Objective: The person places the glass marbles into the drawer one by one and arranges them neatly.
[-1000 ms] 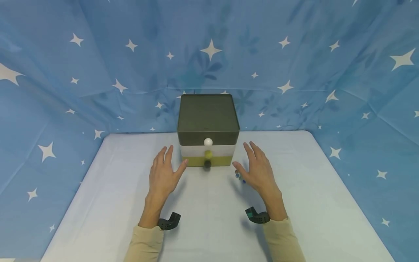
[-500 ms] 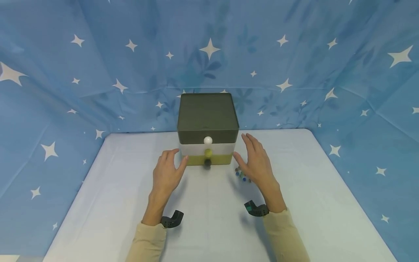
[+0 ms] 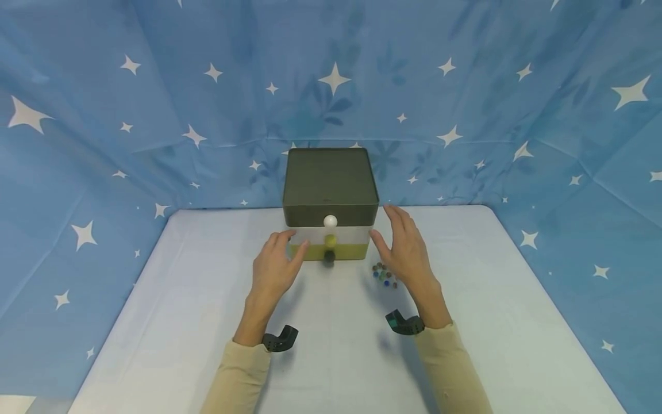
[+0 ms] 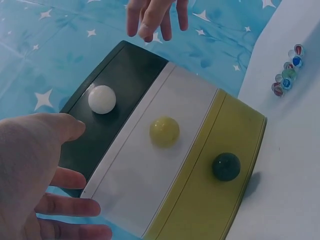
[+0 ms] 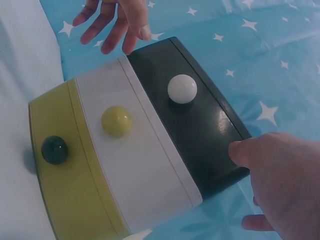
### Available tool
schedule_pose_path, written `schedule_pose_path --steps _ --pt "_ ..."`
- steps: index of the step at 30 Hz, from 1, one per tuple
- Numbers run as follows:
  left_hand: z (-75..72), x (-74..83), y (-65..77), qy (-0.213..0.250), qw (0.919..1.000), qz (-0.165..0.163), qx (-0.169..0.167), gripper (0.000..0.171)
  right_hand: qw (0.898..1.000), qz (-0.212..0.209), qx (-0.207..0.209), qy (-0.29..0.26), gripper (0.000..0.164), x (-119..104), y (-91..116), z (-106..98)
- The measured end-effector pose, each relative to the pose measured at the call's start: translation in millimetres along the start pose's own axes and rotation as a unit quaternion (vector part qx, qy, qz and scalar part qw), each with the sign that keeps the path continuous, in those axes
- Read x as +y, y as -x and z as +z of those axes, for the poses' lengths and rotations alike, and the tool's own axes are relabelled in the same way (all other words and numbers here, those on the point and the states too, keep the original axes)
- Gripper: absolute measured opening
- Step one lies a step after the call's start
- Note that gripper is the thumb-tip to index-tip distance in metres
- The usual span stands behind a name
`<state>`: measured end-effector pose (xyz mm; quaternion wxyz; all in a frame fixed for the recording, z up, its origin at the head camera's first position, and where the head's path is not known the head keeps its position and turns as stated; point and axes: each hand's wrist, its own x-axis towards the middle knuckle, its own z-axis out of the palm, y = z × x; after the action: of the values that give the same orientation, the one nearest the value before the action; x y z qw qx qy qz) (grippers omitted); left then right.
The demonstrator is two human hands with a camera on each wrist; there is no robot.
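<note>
A small three-drawer box (image 3: 331, 178) stands at the back of the table. Its dark green top drawer has a white knob (image 4: 102, 99), the white middle one a yellow knob (image 4: 164, 132), the olive-yellow bottom one a dark green knob (image 4: 226, 166). All drawers look closed. My left hand (image 3: 275, 269) hovers at the box's left front with fingers spread and slightly bent. On the other side, my right hand (image 3: 405, 250) is held near the box's right edge, thumb apart from the fingers. Neither hand holds anything; contact with the box cannot be made out.
Several glass marbles (image 4: 288, 72) lie clustered on the white-covered table (image 3: 170, 322), right of the box and below the right hand. A blue curtain (image 3: 227, 103) with white stars hangs behind and along both sides. Each wrist wears a dark band.
The left hand has moved right and in toward the box, its fingers bending a little more. The right hand has gone slightly forward, uncovering more of the marbles. The box stays in place.
</note>
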<state>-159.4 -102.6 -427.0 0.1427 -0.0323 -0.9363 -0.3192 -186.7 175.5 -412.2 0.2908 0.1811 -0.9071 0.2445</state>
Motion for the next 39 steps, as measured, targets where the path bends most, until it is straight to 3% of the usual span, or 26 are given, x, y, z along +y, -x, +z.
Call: schedule_pose_path --steps 20,28,39 --pt "10.5 17.4 -9.0 0.013 0.9996 0.026 -0.003 0.052 0.991 -0.091 0.099 -0.018 0.036 2.3 -16.8 9.1" --pt "15.4 25.6 -12.9 0.024 0.9993 0.026 -0.012 0.053 0.991 -0.085 0.099 -0.021 0.029 3.2 -22.4 7.9" --pt "20.1 34.0 -19.7 0.040 0.9986 0.033 -0.008 0.048 0.991 -0.043 0.116 -0.058 0.019 0.9 -29.2 13.2"
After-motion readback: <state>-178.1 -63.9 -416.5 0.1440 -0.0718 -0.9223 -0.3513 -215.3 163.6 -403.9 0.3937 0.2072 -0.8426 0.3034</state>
